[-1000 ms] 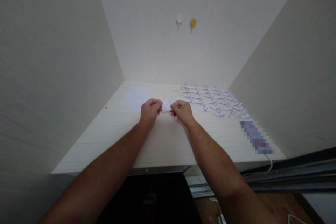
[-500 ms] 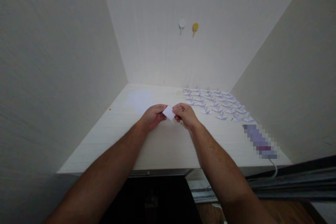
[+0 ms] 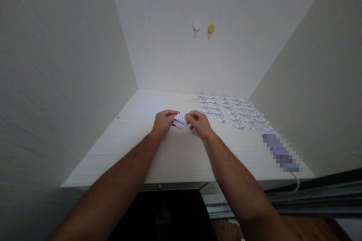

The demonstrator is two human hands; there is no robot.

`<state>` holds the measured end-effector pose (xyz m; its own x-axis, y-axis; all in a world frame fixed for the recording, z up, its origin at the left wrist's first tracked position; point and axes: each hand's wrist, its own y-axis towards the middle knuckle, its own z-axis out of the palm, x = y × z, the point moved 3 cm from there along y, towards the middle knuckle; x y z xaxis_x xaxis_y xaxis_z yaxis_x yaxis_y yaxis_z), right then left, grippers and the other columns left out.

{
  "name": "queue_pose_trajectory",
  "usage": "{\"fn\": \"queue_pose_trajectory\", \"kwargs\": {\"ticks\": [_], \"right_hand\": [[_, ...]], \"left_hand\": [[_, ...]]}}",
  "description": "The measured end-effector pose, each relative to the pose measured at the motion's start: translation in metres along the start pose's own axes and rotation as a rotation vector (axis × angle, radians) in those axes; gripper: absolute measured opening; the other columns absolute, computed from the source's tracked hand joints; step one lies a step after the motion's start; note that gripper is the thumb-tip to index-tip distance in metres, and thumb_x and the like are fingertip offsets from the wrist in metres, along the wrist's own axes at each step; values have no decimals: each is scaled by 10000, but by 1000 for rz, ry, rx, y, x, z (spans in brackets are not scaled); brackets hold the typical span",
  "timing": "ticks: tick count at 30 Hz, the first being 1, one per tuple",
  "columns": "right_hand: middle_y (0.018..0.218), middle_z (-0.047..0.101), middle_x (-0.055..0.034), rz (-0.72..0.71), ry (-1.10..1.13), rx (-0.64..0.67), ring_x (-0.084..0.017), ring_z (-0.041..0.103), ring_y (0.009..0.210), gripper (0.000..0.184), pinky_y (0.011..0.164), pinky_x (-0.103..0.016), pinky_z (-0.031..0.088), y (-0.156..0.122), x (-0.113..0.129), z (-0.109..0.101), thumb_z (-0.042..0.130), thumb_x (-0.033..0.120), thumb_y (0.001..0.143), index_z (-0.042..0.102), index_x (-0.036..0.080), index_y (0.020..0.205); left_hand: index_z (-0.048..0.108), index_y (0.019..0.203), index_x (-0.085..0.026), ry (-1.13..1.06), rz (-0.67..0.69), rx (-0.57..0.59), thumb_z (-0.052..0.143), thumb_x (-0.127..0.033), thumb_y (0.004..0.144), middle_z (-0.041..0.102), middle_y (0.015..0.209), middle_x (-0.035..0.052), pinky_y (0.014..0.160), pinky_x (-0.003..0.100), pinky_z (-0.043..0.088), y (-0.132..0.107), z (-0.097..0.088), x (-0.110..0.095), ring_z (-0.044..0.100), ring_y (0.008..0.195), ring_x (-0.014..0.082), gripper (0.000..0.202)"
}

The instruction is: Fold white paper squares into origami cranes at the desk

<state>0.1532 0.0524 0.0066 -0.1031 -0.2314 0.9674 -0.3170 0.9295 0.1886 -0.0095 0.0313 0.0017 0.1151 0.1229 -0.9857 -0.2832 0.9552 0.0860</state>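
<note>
Both my hands pinch a small folded piece of pale lilac paper [image 3: 180, 120] just above the white desk [image 3: 175, 150]. My left hand [image 3: 163, 122] grips its left edge with curled fingers. My right hand [image 3: 199, 122] grips its right edge the same way. The paper lies almost flat between the fingertips, low over the desk's middle. A loose stack of flat paper sheets [image 3: 150, 106] lies on the desk just behind my left hand.
Several small folded paper cranes [image 3: 233, 111] stand in rows at the back right of the desk. A blurred-out oblong object [image 3: 279, 152] with a white cable lies at the right front edge. Two round hooks [image 3: 203, 29] hang on the back wall. Walls close in on three sides.
The paper was held up as a tilted diamond; now it is turned flatter and lowered toward the desk. Both hands have stayed pinched on it and shifted slightly forward.
</note>
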Motion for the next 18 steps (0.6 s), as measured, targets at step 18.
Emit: {"fn": "queue_pose_trajectory", "kwargs": {"ticks": [18], "right_hand": [[547,620,6,54,-76,-49,-103,555,419,155,405,-188,406,6,-7,-10,621,297,709,628,143,727]], "left_hand": [[686,637,-154,314,12,161,653,-266,647,611,561,7,480,229,397,-2,3,1,517,507,127,117]]}}
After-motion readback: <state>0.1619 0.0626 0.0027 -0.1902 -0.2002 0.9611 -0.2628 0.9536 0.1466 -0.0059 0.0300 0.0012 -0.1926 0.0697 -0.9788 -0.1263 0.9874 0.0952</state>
